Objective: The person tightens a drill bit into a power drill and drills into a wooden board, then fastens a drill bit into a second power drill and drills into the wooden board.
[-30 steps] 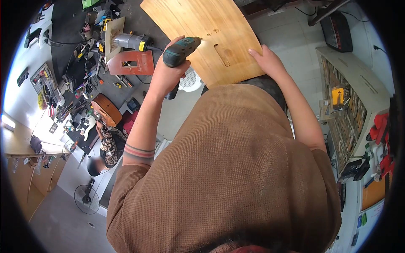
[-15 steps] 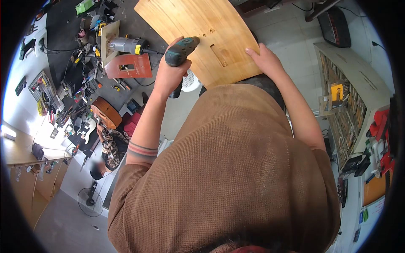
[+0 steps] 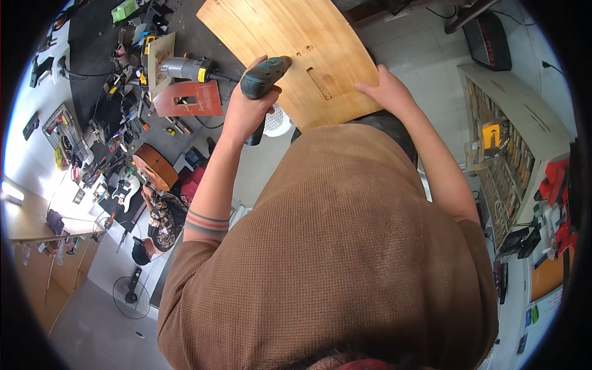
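Note:
My left hand [image 3: 248, 111] is wrapped round the grip of a green and black cordless drill [image 3: 264, 79]. The drill's chuck points right, over a pale wooden board [image 3: 277, 28]; whether a bit touches the wood I cannot tell. A long slot with rounded ends and several small holes are cut into the board. At the board's right edge, my right hand [image 3: 390, 92] holds on, with the thumb lying on the top face and the other fingers hidden beneath. The near edge of the board lies close to my body, over my lap.
To the left, a dark workbench [image 3: 86, 37] carries many tools, a grey router [image 3: 185, 66] and a red template [image 3: 197, 98]. Farther back, another person [image 3: 161, 222] works at an acoustic guitar [image 3: 155, 166]. A white stool [image 3: 277, 123] stands below; a cabinet [image 3: 524, 111] is at right.
My right thumb has slid slightly left on the board's face. The drill and my left hand have dropped very slightly. The other person's head has shifted a little.

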Demonstrator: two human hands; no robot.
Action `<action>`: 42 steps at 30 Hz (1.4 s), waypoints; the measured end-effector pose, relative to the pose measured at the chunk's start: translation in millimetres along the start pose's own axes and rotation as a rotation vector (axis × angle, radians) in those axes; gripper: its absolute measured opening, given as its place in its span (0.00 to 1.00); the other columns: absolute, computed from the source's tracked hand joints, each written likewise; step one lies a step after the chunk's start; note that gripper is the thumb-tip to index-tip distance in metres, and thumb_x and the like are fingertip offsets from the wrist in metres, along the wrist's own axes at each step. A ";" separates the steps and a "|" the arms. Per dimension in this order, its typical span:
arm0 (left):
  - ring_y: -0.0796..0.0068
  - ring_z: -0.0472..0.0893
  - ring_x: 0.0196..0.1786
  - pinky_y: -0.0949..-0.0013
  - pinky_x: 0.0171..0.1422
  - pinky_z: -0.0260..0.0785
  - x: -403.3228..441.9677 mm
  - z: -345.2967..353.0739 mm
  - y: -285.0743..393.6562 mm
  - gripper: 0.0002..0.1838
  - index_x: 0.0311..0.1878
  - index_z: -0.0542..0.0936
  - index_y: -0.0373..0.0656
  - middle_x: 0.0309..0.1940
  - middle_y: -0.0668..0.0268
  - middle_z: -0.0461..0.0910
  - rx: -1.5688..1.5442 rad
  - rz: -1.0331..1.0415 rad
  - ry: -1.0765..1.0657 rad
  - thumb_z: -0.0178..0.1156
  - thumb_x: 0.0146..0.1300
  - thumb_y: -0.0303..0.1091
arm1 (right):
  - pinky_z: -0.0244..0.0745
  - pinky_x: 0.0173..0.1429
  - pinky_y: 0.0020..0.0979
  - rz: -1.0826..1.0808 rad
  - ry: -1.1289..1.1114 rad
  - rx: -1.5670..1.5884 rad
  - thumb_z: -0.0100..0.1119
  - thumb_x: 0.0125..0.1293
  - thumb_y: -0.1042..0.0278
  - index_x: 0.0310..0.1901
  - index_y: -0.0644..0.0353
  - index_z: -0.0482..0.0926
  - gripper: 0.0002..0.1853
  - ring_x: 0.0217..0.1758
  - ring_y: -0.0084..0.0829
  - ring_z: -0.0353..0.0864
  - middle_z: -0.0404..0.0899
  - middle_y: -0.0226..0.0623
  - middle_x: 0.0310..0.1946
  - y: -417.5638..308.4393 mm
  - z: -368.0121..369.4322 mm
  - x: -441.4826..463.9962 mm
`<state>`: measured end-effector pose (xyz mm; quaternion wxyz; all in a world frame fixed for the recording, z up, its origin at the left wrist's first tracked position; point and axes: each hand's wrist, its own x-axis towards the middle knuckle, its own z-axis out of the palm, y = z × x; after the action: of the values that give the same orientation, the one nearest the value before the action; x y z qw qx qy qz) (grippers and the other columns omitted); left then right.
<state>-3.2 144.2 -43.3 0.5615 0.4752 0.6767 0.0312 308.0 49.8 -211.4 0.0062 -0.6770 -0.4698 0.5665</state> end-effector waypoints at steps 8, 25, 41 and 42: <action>0.79 0.86 0.42 0.69 0.44 0.83 0.8 -0.1 -7.7 0.41 0.87 0.70 0.43 0.49 0.61 0.90 -0.039 0.027 0.007 0.64 0.69 0.22 | 0.86 0.66 0.48 0.046 0.015 0.009 0.77 0.67 0.28 0.65 0.63 0.78 0.44 0.65 0.50 0.92 0.90 0.53 0.62 -4.9 3.4 -1.2; 0.76 0.86 0.36 0.66 0.46 0.81 0.2 0.5 -16.4 0.20 0.62 0.86 0.32 0.43 0.62 0.91 -0.020 0.014 0.060 0.68 0.68 0.27 | 0.85 0.68 0.48 0.084 -0.011 0.000 0.75 0.69 0.30 0.70 0.64 0.78 0.45 0.67 0.49 0.91 0.90 0.52 0.64 -13.1 -1.2 -4.5; 0.81 0.81 0.32 0.70 0.39 0.77 -6.4 -0.8 -2.1 0.20 0.64 0.87 0.37 0.38 0.71 0.86 0.029 0.014 0.084 0.71 0.69 0.23 | 0.86 0.66 0.51 0.083 0.024 -0.075 0.74 0.68 0.27 0.65 0.62 0.78 0.44 0.66 0.52 0.91 0.91 0.52 0.62 -9.6 3.9 -3.8; 0.81 0.81 0.32 0.69 0.39 0.77 -7.4 -0.5 0.2 0.20 0.64 0.87 0.37 0.38 0.70 0.86 0.033 0.019 0.088 0.71 0.69 0.23 | 0.86 0.66 0.51 0.085 0.022 -0.077 0.74 0.68 0.27 0.65 0.62 0.78 0.44 0.66 0.52 0.91 0.91 0.52 0.62 -10.3 3.6 -3.2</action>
<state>-4.1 139.5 -37.6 0.5230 0.4888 0.6966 0.0464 299.1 51.6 -204.6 -0.0386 -0.7022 -0.4619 0.5404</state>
